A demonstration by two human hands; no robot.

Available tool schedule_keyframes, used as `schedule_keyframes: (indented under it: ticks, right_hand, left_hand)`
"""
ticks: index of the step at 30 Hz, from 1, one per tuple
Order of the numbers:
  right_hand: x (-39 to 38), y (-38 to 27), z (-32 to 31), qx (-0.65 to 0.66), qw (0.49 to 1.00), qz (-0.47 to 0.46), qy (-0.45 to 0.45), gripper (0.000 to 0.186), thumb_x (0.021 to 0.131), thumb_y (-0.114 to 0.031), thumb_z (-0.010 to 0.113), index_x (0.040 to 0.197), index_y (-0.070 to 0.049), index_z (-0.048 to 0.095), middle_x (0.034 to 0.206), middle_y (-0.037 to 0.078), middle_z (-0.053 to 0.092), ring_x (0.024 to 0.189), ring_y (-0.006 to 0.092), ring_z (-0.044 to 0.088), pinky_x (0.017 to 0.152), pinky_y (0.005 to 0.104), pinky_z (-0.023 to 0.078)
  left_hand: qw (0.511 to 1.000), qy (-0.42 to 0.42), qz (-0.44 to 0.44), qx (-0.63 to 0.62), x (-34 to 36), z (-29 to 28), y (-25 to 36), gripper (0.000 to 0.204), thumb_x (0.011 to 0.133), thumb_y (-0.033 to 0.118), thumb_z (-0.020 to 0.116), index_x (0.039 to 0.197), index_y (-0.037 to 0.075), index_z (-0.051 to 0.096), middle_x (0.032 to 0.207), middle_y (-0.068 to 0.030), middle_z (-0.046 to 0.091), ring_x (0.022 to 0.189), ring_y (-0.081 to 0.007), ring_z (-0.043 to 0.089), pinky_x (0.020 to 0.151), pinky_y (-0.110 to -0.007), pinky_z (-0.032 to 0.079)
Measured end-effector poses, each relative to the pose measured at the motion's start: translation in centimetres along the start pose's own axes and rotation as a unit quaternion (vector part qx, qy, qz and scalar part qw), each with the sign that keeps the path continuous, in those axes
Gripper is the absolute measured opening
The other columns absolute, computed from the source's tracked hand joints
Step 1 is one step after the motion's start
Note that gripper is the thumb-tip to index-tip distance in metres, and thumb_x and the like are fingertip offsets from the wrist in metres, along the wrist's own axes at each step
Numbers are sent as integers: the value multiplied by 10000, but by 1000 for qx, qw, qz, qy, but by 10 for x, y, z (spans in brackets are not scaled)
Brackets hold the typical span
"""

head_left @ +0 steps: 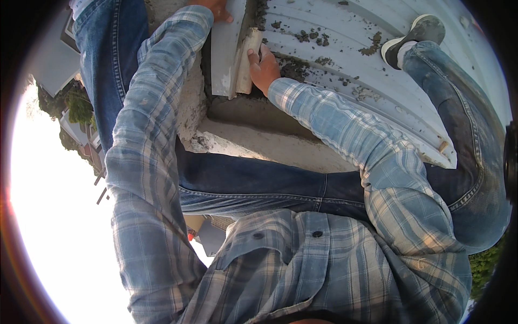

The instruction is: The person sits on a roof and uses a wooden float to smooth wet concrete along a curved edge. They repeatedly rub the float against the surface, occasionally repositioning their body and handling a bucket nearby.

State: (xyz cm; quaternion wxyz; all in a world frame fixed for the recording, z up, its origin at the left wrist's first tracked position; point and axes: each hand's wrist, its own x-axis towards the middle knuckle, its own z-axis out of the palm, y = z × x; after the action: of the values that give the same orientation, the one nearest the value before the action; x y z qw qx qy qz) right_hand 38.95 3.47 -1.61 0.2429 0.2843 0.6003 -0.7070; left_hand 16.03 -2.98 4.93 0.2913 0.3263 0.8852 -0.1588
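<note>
Seen from above, on a pale corrugated metal roof [377,70] spattered with dark clumps of wet mortar [313,38]. Just left of the roof sheets, a rough white masonry ledge [259,143] with a grey mortar bed [253,110] along its top. Upright against that corner, one flat grey board [225,54], and touching its right face one narrow pale wooden float [247,62], smeared with mortar.

Left hand [215,8] at the top edge of the view, fingers curled over the upper end of the board, partly cut off by the frame; left arm in a blue plaid sleeve [156,97] stretched long and nearly straight up the picture. Right hand [263,67] closed around the float, thumb on its near face and fingers wrapped behind, knuckles toward the roof; right forearm angled in from the lower right, elbow bent.

Two legs in blue jeans: one [108,59] along the left side of the ledge, the other [458,124] bent out over the roof sheets, ending in one shoe [415,32] with a dusty sole. Far below at left, treetops and house roofs [75,116], washed out by glare.
</note>
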Motion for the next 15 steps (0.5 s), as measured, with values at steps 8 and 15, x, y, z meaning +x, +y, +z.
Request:
schedule_keyframes:
  ticks: [8, 15]
  right_hand:
    - [6, 4, 1, 23, 991, -103, 86, 433, 1020, -250, 507, 1318, 64, 497, 1152, 329, 647, 1097, 503, 611, 948, 526, 472]
    - [42, -40, -22, -2, 998, -23, 62, 519, 1032, -324, 499, 1361, 77, 488, 1224, 331, 618, 1193, 460, 577, 981, 492, 451]
  left_hand:
    - [999, 16, 15, -29, 14, 14, -3, 1333, 499, 239, 976, 1583, 71, 218, 1679, -153, 148, 1553, -335, 131, 1240, -521, 181]
    - [1000, 16, 6, -20, 5, 4, 6, 1271, 536, 220, 953, 1573, 51, 237, 1675, -170, 149, 1550, -337, 150, 1240, -524, 180]
